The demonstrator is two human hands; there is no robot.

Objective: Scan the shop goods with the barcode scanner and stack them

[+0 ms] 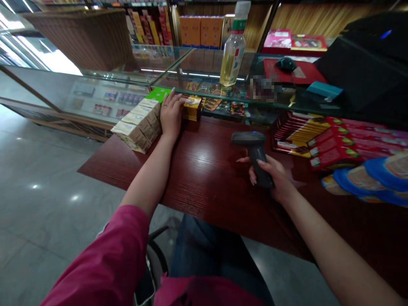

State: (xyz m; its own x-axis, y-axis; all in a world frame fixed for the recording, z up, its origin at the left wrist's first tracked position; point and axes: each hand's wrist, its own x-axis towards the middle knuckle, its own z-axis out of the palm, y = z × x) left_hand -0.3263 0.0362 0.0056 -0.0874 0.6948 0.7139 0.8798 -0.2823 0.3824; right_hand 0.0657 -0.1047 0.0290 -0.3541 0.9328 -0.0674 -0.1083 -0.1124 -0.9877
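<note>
In my right hand is a black handheld barcode scanner, its handle gripped and its head facing left above the dark red wooden tabletop. My left hand reaches to the back of the tabletop, fingers stretched out. It lies between a row of cream-coloured boxes with a green box behind them and a stack of yellow packets. Its fingertips are by the green box and the packets; whether they press on either I cannot tell.
A bottle of yellowish drink stands on the glass counter beyond. To the right are yellow-and-brown packs, red boxes and blue-lidded tubs. A computer mouse rests on a red mat. A wicker basket is back left.
</note>
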